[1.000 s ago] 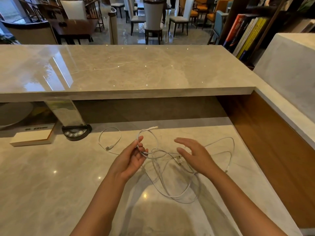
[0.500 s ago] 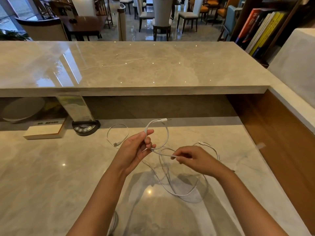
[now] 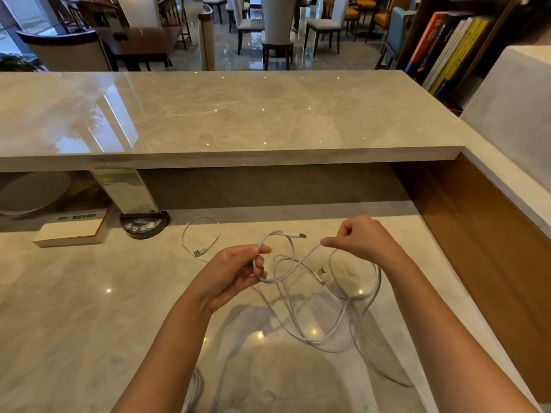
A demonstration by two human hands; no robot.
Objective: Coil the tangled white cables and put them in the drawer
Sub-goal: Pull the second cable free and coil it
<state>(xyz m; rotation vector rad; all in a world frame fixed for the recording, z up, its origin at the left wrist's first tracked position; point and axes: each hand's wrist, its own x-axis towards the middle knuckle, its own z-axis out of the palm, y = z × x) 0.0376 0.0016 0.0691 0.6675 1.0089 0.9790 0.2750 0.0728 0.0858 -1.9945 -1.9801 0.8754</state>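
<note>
Both hands, left hand [image 3: 235,271] and right hand [image 3: 362,238], pinch thin white cable [image 3: 293,265] (looped) above glossy marble.

Single head-worn wide-angle view, looking forward and down from close above the lower marble counter [image 3: 74,317]. Faces the raised marble ledge [image 3: 238,114] along its far edge, with both forearms entering from the near edge.

Both forearms reach forward; left hand [image 3: 235,272] pinches white cable [image 3: 293,311] loop, right hand [image 3: 362,238] fingers curled, pinching same cable, raised higher.
</note>
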